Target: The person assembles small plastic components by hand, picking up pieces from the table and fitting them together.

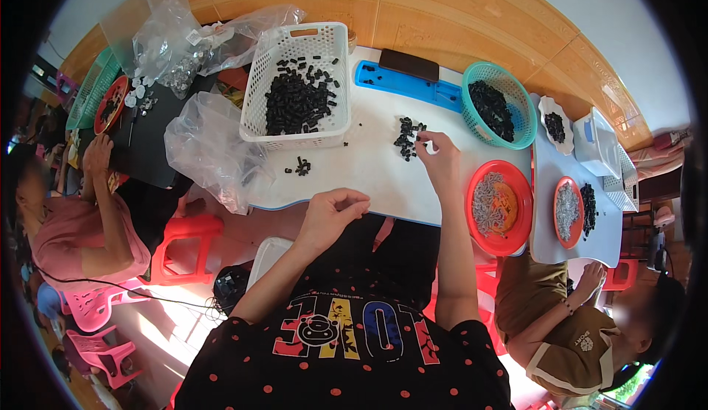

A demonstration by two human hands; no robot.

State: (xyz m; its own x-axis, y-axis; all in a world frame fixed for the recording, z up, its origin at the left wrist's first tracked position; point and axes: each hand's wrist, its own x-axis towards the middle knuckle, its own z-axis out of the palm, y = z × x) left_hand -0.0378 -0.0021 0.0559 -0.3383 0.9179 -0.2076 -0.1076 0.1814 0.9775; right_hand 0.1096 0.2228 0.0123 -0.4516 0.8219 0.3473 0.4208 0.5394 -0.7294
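Observation:
My right hand (440, 162) reaches over the white table, its thumb and forefinger pinched on a small black piece at the edge of a loose pile of small black cylindrical pieces (405, 144). My left hand (335, 217) hovers at the table's near edge with its fingers curled together; anything between them is too small or hidden to make out. A smaller cluster of black pieces (302, 166) lies beyond the left hand. Behind it stands a white perforated basket (252, 108) holding many of the same black pieces.
A blue tray (417, 92) with a dark block (409, 64) lies at the back. On the right are a green basket (525, 133) of black parts and a red bowl (521, 189) of small grey parts. Clear plastic bags (214, 141) lie left. A person works on each side.

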